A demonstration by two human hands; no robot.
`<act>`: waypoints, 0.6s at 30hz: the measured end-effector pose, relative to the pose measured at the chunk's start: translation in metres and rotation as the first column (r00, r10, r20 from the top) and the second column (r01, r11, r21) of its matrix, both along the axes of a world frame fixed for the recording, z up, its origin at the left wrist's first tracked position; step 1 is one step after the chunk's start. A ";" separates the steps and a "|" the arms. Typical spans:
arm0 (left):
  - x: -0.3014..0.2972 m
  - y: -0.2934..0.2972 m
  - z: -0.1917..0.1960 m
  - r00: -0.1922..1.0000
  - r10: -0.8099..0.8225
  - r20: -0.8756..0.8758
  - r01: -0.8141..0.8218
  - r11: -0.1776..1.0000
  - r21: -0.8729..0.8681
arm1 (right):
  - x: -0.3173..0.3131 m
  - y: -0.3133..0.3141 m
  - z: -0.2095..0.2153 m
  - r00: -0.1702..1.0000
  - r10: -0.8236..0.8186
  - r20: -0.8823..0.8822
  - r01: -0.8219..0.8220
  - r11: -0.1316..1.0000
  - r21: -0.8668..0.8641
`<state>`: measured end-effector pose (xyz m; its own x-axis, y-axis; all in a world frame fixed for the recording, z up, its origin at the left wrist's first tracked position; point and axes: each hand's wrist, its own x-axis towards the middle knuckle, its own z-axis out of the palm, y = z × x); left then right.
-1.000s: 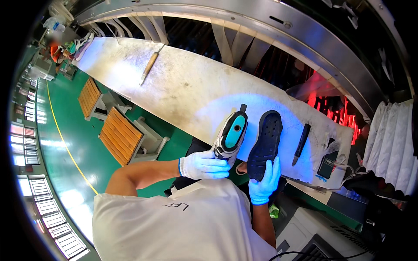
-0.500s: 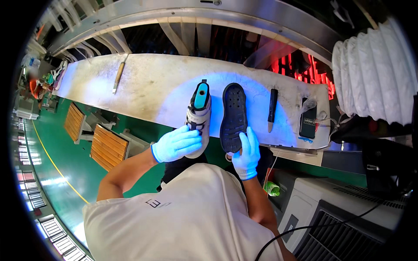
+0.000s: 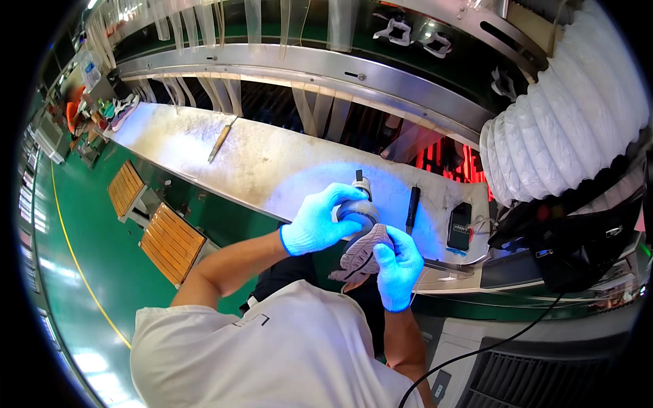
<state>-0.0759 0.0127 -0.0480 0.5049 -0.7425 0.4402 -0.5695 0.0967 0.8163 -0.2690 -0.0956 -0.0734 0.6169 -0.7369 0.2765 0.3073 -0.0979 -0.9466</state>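
Observation:
My left hand (image 3: 320,223), in a white knit glove lit blue, is closed around a shoe upper (image 3: 359,209), with thumb and fingers on either side of its rounded end. A dark pull tab sticks up at its far end. My right hand (image 3: 398,270), gloved alike, grips a shoe sole (image 3: 362,256) by its upper right end. The sole hangs tilted, its pale pinkish-grey tread showing. Sole and upper meet or overlap between my hands; whether they touch is hard to tell. Both are held over the bench's near edge.
A pale workbench (image 3: 272,166) runs across, bearing a black-handled knife (image 3: 413,207), a wooden-handled tool (image 3: 221,141) and a dark phone-like device (image 3: 460,228). Behind it is a machine with clear strips and a red glow (image 3: 449,160). A white ribbed duct (image 3: 561,132) stands at right.
The sole has come up off the bench and turned from its dark inner face to its tread. The upper is tilted, and my left hand now grips it. The view has shifted.

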 end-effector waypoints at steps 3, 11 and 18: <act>-0.004 0.001 -0.032 0.998 -0.059 -0.003 0.057 0.974 -0.217 | 0.002 -0.004 -0.009 0.999 0.022 -0.033 -0.018 0.994 0.103; -0.009 0.018 -0.027 0.937 -0.235 0.257 0.282 0.945 -0.164 | -0.004 -0.016 -0.015 0.999 0.035 -0.002 -0.035 0.999 -0.032; -0.048 0.032 -0.029 0.982 -0.101 -0.158 0.065 0.974 -0.218 | -0.004 0.011 -0.019 1.000 0.002 0.010 -0.002 1.000 0.016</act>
<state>-0.1236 0.0446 -0.0770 0.5249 -0.6842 0.5063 -0.4099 0.3181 0.8549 -0.2730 -0.0844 -0.0924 0.6158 -0.7398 0.2710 0.3170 -0.0822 -0.9449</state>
